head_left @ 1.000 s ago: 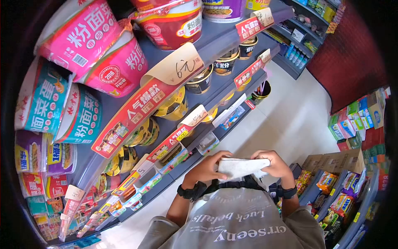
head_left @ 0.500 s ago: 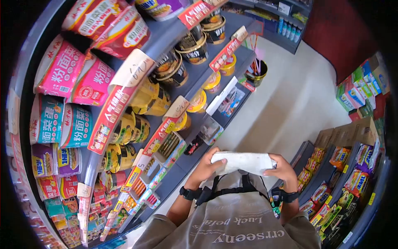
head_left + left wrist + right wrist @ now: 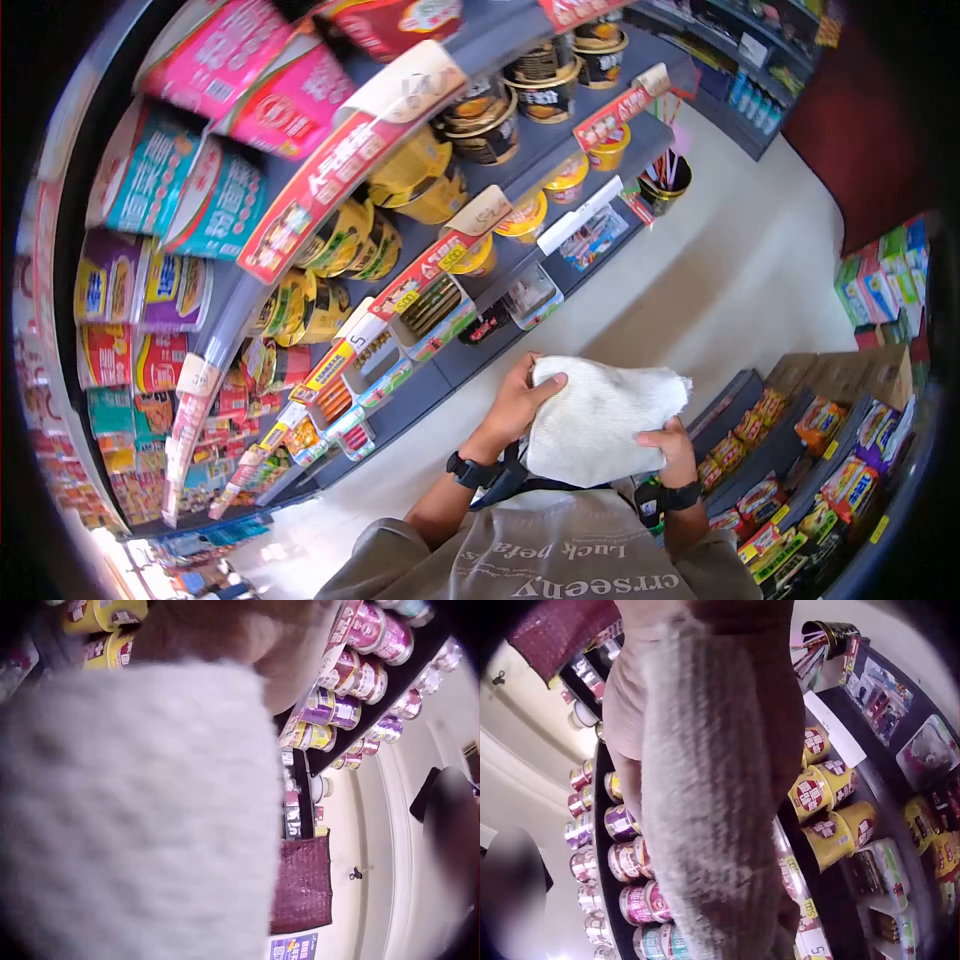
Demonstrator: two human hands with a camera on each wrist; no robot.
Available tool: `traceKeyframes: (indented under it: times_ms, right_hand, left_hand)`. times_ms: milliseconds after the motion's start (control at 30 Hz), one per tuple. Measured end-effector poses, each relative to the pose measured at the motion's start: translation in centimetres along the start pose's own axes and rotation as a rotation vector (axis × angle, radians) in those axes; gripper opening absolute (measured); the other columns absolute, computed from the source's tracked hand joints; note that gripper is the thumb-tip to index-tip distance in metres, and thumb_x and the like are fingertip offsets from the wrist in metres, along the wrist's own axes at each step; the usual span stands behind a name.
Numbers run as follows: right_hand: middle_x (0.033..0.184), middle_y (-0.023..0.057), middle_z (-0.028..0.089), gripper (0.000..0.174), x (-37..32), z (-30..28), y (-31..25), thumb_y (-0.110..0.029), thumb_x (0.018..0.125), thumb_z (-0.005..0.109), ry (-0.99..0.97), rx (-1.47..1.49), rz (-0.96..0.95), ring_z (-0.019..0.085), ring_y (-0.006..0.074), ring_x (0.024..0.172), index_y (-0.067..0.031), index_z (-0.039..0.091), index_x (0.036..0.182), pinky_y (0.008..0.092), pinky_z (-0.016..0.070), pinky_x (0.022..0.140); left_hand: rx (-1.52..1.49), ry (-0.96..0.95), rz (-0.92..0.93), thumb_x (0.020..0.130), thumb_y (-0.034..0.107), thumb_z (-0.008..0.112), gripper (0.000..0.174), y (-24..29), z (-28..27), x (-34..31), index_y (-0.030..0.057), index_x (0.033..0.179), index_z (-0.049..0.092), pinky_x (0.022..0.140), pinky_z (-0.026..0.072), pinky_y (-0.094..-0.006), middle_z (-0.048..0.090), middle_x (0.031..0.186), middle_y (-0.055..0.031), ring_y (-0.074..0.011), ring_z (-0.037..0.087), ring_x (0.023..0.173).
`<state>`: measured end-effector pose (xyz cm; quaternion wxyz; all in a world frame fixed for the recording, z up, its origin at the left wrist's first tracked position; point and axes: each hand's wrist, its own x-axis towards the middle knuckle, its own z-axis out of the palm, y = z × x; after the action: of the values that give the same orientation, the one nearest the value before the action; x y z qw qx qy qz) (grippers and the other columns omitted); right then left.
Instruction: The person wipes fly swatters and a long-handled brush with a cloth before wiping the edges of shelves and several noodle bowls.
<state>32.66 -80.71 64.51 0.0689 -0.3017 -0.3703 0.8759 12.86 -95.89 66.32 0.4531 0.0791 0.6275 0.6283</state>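
Observation:
A white knitted cloth [image 3: 600, 420] is held in front of my chest, hanging broad side up. My left hand [image 3: 520, 400] grips its upper left edge with the thumb on top. My right hand [image 3: 668, 452] pinches its lower right edge from beneath. In the left wrist view the cloth [image 3: 135, 817] fills most of the frame and is blurred. In the right wrist view the cloth [image 3: 705, 825] runs down the middle with my right hand [image 3: 652, 712] closed round it.
Grey store shelves [image 3: 470, 370] at the left carry instant noodle bowls [image 3: 330, 310] and red price strips [image 3: 330, 190]. A low rack of snack packets [image 3: 780, 480] stands at the right. Pale floor [image 3: 720, 280] lies between them.
The cloth, held as a flat folded strip between both hands before, now hangs open wider. My right hand dropped lower. The view swung along the shelves.

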Motion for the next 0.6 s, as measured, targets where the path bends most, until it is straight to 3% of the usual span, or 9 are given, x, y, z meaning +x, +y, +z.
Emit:
traceKeyframes:
  times_ms: [100, 167, 233, 300, 367, 400, 500, 600]
  right_hand:
    - [0.115, 0.0140, 0.059, 0.064, -1.3, 0.2, 1.7, -0.006, 0.061, 0.064, 0.159, 0.190, 0.008, 0.057, 0.0274, 0.105, 0.0051, 0.049, 0.122, 0.0372, 0.0433, 0.093]
    - [0.111, 0.0148, 0.061, 0.058, -0.6, -1.5, 4.7, -0.008, 0.062, 0.059, 0.263, 0.181, -0.057, 0.059, 0.0298, 0.099, 0.0053, 0.052, 0.118, 0.0382, 0.0458, 0.090]
    - [0.111, 0.0154, 0.061, 0.055, 0.4, 2.0, 4.3, -0.012, 0.064, 0.054, 0.160, 0.303, -0.179, 0.058, 0.0316, 0.101, 0.0039, 0.053, 0.117, 0.0384, 0.0453, 0.092]
    - [0.118, 0.0180, 0.058, 0.057, 1.5, 0.9, 7.2, -0.014, 0.068, 0.052, 0.086, 0.362, -0.246, 0.056, 0.0342, 0.106, 0.0028, 0.049, 0.122, 0.0433, 0.0445, 0.095]
    - [0.120, 0.0183, 0.056, 0.057, 1.3, 5.3, 6.7, -0.016, 0.070, 0.051, 0.010, 0.519, -0.259, 0.055, 0.0336, 0.109, 0.0010, 0.049, 0.124, 0.0435, 0.0443, 0.094]
    - [0.126, 0.0187, 0.052, 0.058, 1.7, 5.4, 8.0, -0.019, 0.075, 0.050, -0.011, 0.539, -0.290, 0.052, 0.0359, 0.113, 0.0007, 0.043, 0.129, 0.0460, 0.0413, 0.098]
    - [0.133, 0.0198, 0.046, 0.061, 2.2, 11.6, 9.9, -0.023, 0.078, 0.049, 0.003, 0.590, -0.352, 0.046, 0.0381, 0.119, -0.0006, 0.038, 0.134, 0.0493, 0.0383, 0.100]
    - [0.140, 0.0199, 0.038, 0.063, 2.7, 17.2, 12.9, -0.026, 0.082, 0.048, -0.045, 0.708, -0.379, 0.040, 0.0395, 0.125, -0.0028, 0.032, 0.139, 0.0528, 0.0344, 0.103]
  left_hand:
    - [-0.036, 0.062, -0.032, 0.089, 0.013, 0.062, 0.025, -0.3, -1.5, -1.0, 0.0051, 0.107, 0.046, 0.069, 0.0479, -0.0269, 0.060, 0.091, -0.0054, -0.0129, 0.058, 0.079]
    - [-0.113, 0.008, 0.169, 0.088, 0.006, 0.058, 0.029, -2.0, -4.3, -1.1, 0.0042, 0.111, 0.041, 0.074, 0.0510, -0.0308, 0.061, 0.097, -0.0122, -0.0180, 0.061, 0.084]
    - [-0.102, 0.091, 0.268, 0.088, 0.003, 0.056, 0.029, -1.3, -7.3, -2.6, 0.0034, 0.112, 0.040, 0.075, 0.0514, -0.0320, 0.061, 0.097, -0.0139, -0.0191, 0.061, 0.084]
    - [0.126, 0.214, 0.417, 0.088, 0.001, 0.055, 0.028, 0.0, -10.7, -5.1, 0.0009, 0.112, 0.040, 0.075, 0.0513, -0.0314, 0.060, 0.100, -0.0149, -0.0187, 0.062, 0.085]
    - [0.388, 0.337, 0.504, 0.087, 0.001, 0.055, 0.028, 2.1, -14.3, -8.7, -0.0003, 0.111, 0.041, 0.075, 0.0511, -0.0304, 0.060, 0.102, -0.0145, -0.0181, 0.063, 0.086]
    - [0.387, 0.402, 0.587, 0.086, 0.004, 0.059, 0.025, 2.5, -16.3, -10.4, 0.0005, 0.108, 0.050, 0.072, 0.0523, -0.0285, 0.059, 0.101, -0.0111, -0.0180, 0.066, 0.087]
    - [0.597, 0.586, 0.800, 0.081, 0.001, 0.063, 0.020, 5.9, -22.2, -16.5, 0.0011, 0.100, 0.056, 0.070, 0.0509, -0.0288, 0.064, 0.088, -0.0111, -0.0179, 0.066, 0.081]
    - [0.590, 0.872, 0.901, 0.077, 0.000, 0.064, 0.019, 8.2, -28.0, -21.5, 0.0016, 0.095, 0.058, 0.071, 0.0477, -0.0290, 0.063, 0.089, -0.0094, -0.0182, 0.062, 0.075]
